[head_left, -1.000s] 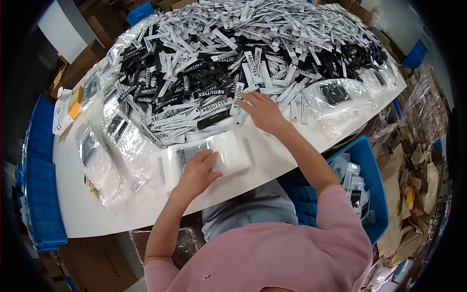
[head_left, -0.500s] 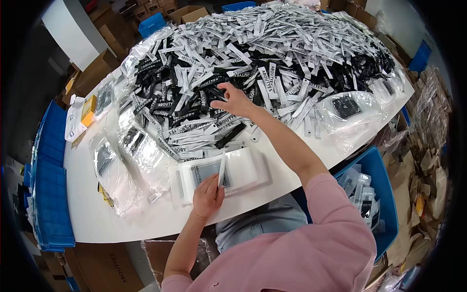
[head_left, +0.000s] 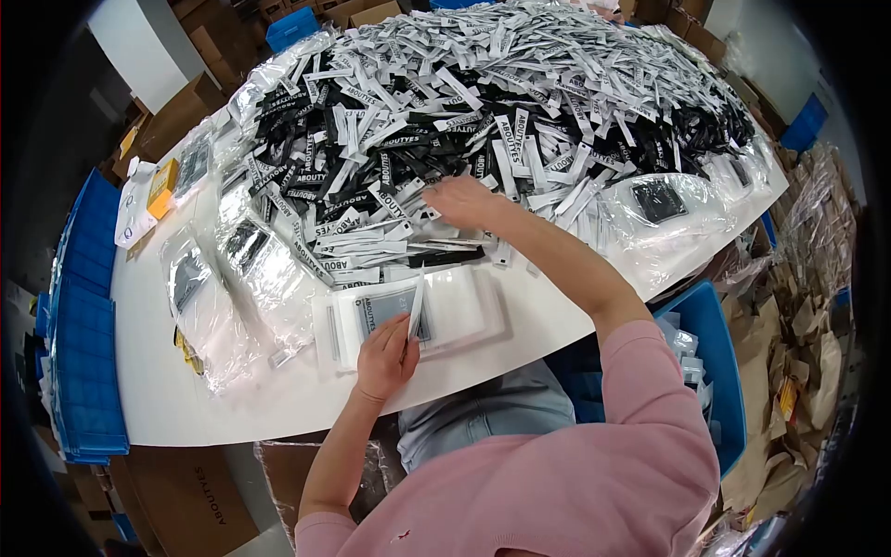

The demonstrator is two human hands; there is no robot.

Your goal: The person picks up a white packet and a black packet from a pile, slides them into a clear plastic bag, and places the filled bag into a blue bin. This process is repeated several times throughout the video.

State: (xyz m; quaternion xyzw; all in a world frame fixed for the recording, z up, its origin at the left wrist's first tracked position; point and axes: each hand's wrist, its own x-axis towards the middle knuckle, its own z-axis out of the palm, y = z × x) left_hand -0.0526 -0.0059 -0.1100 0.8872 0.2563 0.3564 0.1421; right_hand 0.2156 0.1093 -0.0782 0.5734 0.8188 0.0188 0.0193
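My left hand (head_left: 385, 360) is closed on a slim white packet (head_left: 417, 311), held on edge above a stack of clear pouches with grey labels (head_left: 455, 320) near the table's front edge. My right hand (head_left: 464, 202) reaches to the near side of a big heap of slim black and white printed packets (head_left: 548, 93). Its fingers are curled down among the packets, and what they grip, if anything, is hidden. Just in front of it, a black packet (head_left: 447, 255) lies between the heap and the stack.
Clear plastic bags with dark-labelled pouches (head_left: 200, 306) lie at the left, and another such bag (head_left: 659, 209) at the right. A yellow box (head_left: 161, 188) is at the far left. Blue bins (head_left: 88, 343) flank the left edge; a filled blue bin (head_left: 729, 371) stands right of me.
My right hand has moved down and slightly right, its spread fingers now curled into the near packets. My left hand still holds the white packet over the stack. The view has shifted slightly.
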